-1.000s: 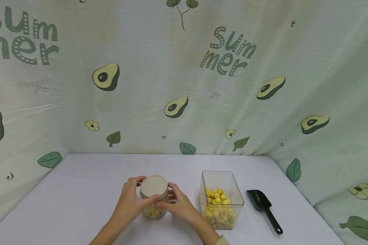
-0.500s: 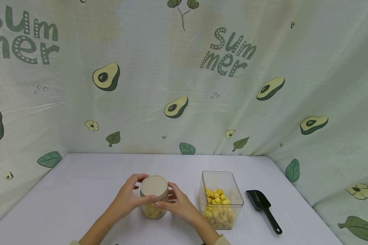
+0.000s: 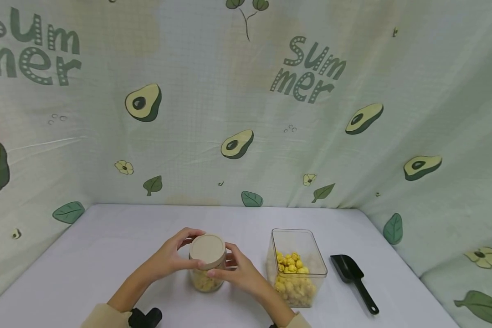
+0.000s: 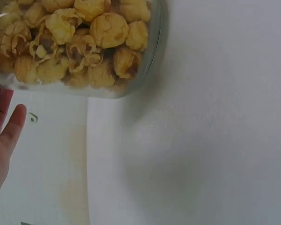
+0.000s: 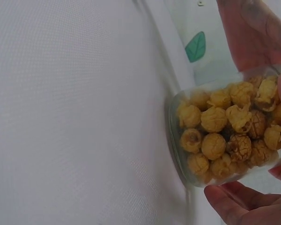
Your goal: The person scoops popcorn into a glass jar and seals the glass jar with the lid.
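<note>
A clear jar point(image 3: 206, 280) of yellow popcorn stands on the table under a beige round lid point(image 3: 207, 249). My left hand point(image 3: 170, 257) holds the lid, thumb at its front edge and fingers behind its far left side. On the right side, my right hand point(image 3: 243, 272) grips the jar just below the lid, thumb across the front. Through the glass, popcorn point(image 4: 110, 30) shows close up in the left wrist view. The right wrist view has the jar point(image 5: 215, 145) between fingers of both hands. Some fingertips are hidden behind the jar.
Right of the jar is an open clear square container point(image 3: 297, 269), partly filled with yellow popcorn. A black scoop point(image 3: 354, 282) lies beyond it on the white table point(image 3: 106, 250). A printed curtain point(image 3: 188, 114) hangs behind and on both sides.
My left thumb has slid left along the lid's front edge, and the left forearm has swung outward, bringing its sleeve and a black wrist device into view. The right hand and jar stay put.
</note>
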Tool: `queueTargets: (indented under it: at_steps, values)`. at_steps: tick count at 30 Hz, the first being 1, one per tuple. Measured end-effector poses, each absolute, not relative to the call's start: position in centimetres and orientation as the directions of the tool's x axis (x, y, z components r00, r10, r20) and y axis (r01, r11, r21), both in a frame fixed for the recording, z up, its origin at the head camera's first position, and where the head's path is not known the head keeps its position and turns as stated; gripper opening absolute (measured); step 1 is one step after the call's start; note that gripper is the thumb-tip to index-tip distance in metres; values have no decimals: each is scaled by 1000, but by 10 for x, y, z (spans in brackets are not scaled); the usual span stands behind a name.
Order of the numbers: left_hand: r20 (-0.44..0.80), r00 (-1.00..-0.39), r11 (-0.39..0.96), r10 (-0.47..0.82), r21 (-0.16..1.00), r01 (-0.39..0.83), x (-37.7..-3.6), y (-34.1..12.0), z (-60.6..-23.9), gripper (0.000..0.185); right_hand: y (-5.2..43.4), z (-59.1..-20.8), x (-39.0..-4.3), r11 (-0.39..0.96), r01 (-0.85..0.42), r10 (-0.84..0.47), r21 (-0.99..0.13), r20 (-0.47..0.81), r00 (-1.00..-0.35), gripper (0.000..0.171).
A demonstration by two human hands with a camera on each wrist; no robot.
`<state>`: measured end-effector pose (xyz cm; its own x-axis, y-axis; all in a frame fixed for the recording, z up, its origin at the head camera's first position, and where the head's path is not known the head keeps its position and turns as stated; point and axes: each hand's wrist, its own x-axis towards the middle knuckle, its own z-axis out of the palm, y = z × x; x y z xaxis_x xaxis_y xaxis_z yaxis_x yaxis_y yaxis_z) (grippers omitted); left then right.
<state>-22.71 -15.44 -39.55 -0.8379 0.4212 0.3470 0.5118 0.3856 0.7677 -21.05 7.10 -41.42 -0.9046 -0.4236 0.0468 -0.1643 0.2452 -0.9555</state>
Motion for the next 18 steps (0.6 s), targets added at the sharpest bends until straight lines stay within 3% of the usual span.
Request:
queueTargets:
  at_steps: [12, 18]
  values:
    - [286, -837, 363, 467, 801, 476, -230, -158, -394, 60, 71, -414, -211, 253, -160, -425, -954, 39, -905, 70]
    - [341, -869, 376, 359, 799, 469, -218, -147, -401, 62, 72, -414, -209, 272, -164, -422, -948, 36, -906, 70]
